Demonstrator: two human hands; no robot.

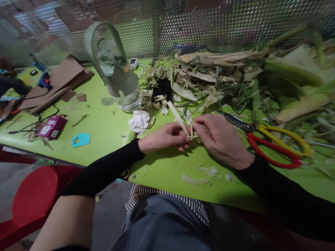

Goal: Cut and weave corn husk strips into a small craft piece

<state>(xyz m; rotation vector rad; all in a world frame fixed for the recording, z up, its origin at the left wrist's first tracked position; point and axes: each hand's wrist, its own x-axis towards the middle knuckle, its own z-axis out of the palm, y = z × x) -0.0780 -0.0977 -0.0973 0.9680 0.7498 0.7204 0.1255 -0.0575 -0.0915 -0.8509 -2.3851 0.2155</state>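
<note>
Over the green table, a pale strip of corn husk stands up from the fingers of my left hand, which is closed on its lower end. My right hand meets it from the right, thumb and forefinger pinched on a bent part of the strip. Loose husk scraps lie on the table below my right hand. Beside that hand rest scissors with one red and one yellow handle. The fingertips of my right hand are partly hidden.
Dried and green husks heap at the back right. A clear bottle with a grey-green lid and a crumpled tissue stand left of my hands. Further left are a purple box, a blue tag, cardboard and a red stool.
</note>
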